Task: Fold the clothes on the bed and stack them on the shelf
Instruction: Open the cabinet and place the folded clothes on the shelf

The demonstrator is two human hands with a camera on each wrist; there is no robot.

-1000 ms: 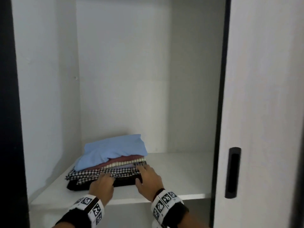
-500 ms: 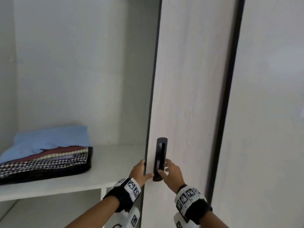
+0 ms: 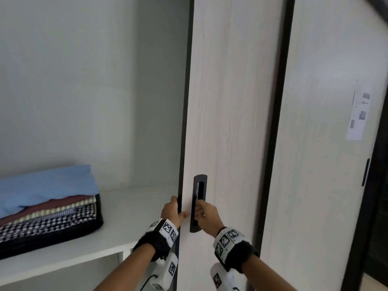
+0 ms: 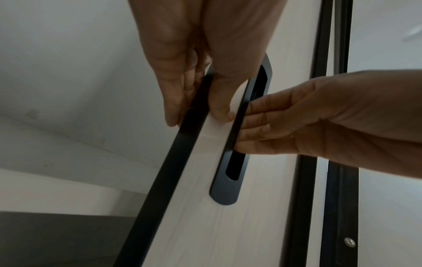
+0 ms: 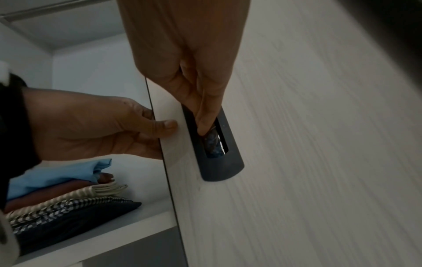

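A stack of folded clothes [image 3: 48, 206], light blue on top and black at the bottom, lies on the white wardrobe shelf [image 3: 136, 206] at the left. Both hands are off it, at the sliding door [image 3: 231, 101]. My left hand [image 3: 173, 213] grips the door's black left edge, fingers behind it and thumb on the front, as the left wrist view shows for the left hand [image 4: 194, 81]. My right hand [image 3: 204, 215] has its fingers hooked into the recessed black handle [image 3: 199, 185]. In the right wrist view the right hand [image 5: 194, 81] reaches into the handle [image 5: 219, 166] beside the stack [image 5: 63, 195].
A second door panel [image 3: 325, 143] stands to the right behind a black frame strip, with a paper label [image 3: 357, 114] stuck on it. A dark gap [image 3: 378, 206] opens at the far right. Below the shelf is another compartment.
One second ago both hands rested on the front of the clothes stack. They have left it and moved right to the sliding door, taking hold of its edge and handle.
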